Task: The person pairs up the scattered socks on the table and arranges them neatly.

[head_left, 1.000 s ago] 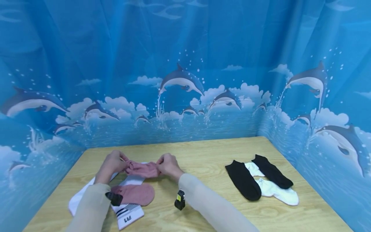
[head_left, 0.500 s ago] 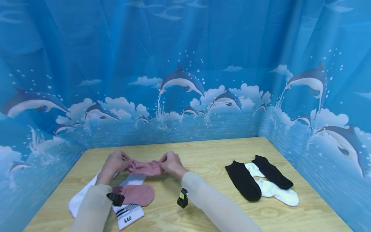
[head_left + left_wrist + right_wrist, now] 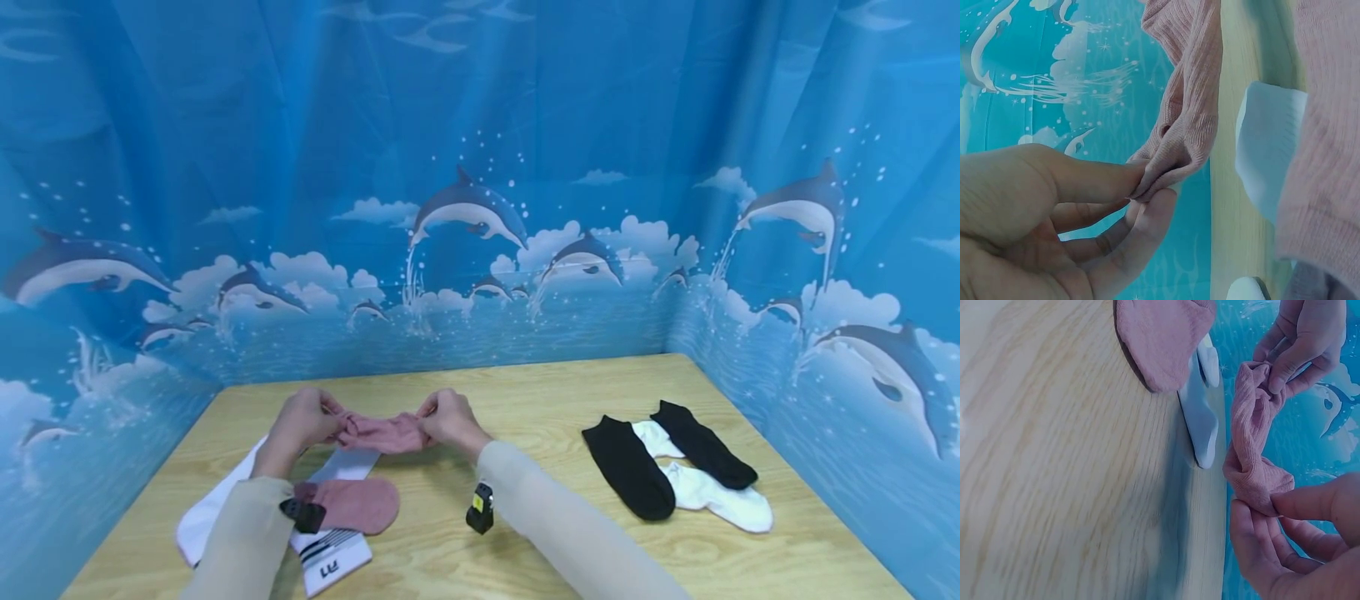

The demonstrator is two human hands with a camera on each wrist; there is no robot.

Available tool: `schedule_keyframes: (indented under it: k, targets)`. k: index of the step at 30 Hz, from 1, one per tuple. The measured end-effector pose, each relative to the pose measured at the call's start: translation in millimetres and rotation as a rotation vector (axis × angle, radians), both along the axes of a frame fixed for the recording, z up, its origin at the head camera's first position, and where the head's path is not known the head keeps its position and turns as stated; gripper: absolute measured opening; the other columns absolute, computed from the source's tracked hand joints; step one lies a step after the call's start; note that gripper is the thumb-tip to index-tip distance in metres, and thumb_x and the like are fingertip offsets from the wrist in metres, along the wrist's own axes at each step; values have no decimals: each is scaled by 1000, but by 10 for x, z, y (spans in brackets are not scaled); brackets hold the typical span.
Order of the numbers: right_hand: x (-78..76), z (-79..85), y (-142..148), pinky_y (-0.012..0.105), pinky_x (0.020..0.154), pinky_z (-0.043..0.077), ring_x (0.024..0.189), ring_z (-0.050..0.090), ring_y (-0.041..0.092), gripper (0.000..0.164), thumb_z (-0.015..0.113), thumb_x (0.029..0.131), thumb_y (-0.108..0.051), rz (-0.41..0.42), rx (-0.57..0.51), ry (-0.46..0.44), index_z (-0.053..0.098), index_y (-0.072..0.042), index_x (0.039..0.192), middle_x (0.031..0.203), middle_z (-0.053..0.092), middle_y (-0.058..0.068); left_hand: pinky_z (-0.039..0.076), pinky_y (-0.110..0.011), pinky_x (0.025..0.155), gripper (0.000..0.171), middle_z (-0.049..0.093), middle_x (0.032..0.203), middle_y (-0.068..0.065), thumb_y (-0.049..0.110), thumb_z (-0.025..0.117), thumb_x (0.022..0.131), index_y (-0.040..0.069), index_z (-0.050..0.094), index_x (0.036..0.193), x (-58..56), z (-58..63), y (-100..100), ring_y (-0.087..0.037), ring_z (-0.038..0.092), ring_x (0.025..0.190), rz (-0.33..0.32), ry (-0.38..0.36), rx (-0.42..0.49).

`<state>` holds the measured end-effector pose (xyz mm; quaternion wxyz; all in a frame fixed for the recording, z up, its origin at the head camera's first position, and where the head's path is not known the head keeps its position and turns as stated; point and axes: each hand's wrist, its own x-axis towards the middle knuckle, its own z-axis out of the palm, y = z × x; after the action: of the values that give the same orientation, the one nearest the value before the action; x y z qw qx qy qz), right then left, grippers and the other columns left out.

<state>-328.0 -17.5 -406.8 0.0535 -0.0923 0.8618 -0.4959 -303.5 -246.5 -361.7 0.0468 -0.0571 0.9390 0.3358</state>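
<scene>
A pink ribbed sock (image 3: pixel 384 433) hangs stretched sideways between my two hands, above the table. My left hand (image 3: pixel 303 422) pinches one end of it between thumb and fingertips; the left wrist view shows that grip on the gathered sock (image 3: pixel 1194 119). At the other end, my right hand (image 3: pixel 450 421) pinches the fabric, seen again in the right wrist view where the sock (image 3: pixel 1254 437) looks twisted. Below lies a second pink sock (image 3: pixel 360 504) across a white sock with black stripes (image 3: pixel 333 560). Another white sock (image 3: pixel 213 508) is partly hidden by my left forearm.
Two black socks (image 3: pixel 630 467) lie across two white socks (image 3: pixel 723 504) at the right of the wooden table (image 3: pixel 525 500). A blue dolphin-print curtain (image 3: pixel 480 317) stands along the table's back and sides.
Both hands have shifted slightly to the right with the pink sock still held between them. The other socks have stayed put.
</scene>
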Motion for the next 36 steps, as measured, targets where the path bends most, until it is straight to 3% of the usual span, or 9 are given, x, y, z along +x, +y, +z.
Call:
schedule_keyframes:
  k: [7, 13, 20, 28, 36]
  targets:
    - [-15, 4, 42, 37, 65, 64, 56, 65, 11, 5, 75, 86, 1, 3, 3, 22, 76, -2, 90, 79, 72, 6, 64, -39, 72, 20, 72, 90, -20, -3, 65, 89, -10, 70, 107, -3, 8, 67, -19, 70, 71, -8, 14, -17]
    - [-29, 2, 60, 31, 59, 62, 53, 62, 10, 2, 75, 87, 0, -2, 4, 20, 75, -2, 88, 75, 72, 6, 62, -36, 67, 21, 72, 90, -20, -2, 66, 88, -9, 70, 107, -14, -22, 109, -19, 69, 71, -9, 25, -34]
    - [-42, 2, 118, 36, 63, 64, 55, 63, 11, 5, 75, 86, 0, -11, 15, 38, 76, -1, 91, 75, 72, 7, 61, -32, 65, 19, 72, 93, -20, 1, 67, 89, -8, 70, 106, -29, -26, 143, -18, 70, 71, -21, 35, -39]
    - [-67, -4, 172, 22, 59, 56, 62, 63, 10, 5, 76, 86, -3, -24, 66, 58, 77, -2, 91, 81, 73, 6, 61, -31, 64, 19, 72, 91, -20, -2, 67, 85, -8, 71, 103, -38, -53, 170, -17, 70, 69, -25, 45, -26]
    - [-91, -29, 219, 27, 59, 60, 59, 63, 10, 5, 77, 86, -2, -16, 45, 41, 76, -1, 91, 80, 72, 6, 62, -35, 67, 17, 71, 89, -19, 0, 67, 91, -7, 70, 106, -44, -88, 209, -18, 70, 71, -31, 35, -11]
